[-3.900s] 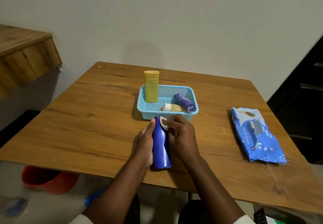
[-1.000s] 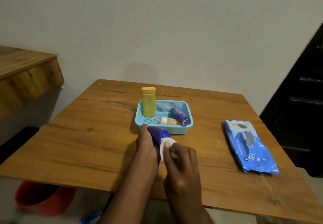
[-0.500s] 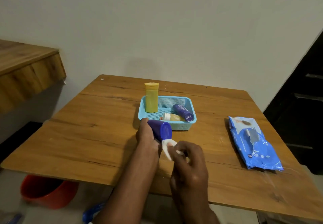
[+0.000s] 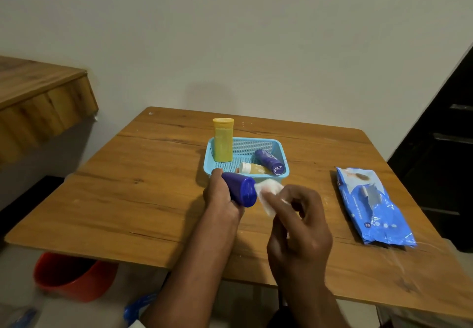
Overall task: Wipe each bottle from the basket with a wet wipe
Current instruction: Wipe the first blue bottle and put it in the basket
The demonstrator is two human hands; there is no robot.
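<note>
Left hand [image 4: 222, 201] clamped around blue bottle [image 4: 240, 191] above worktop [image 4: 133, 199], right hand [image 4: 298, 225] pinching wet wipe [image 4: 268, 194] beside its base; could slip from wet grip, toppling into basket [image 4: 207, 166]

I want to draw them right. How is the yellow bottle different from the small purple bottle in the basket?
The yellow bottle stands upright at the left of the blue basket; the small purple bottle lies on its side at the right. The yellow bottle looks taller and rises above the rim; the purple one stays low. Both sit in the basket, untouched by either hand.
</note>
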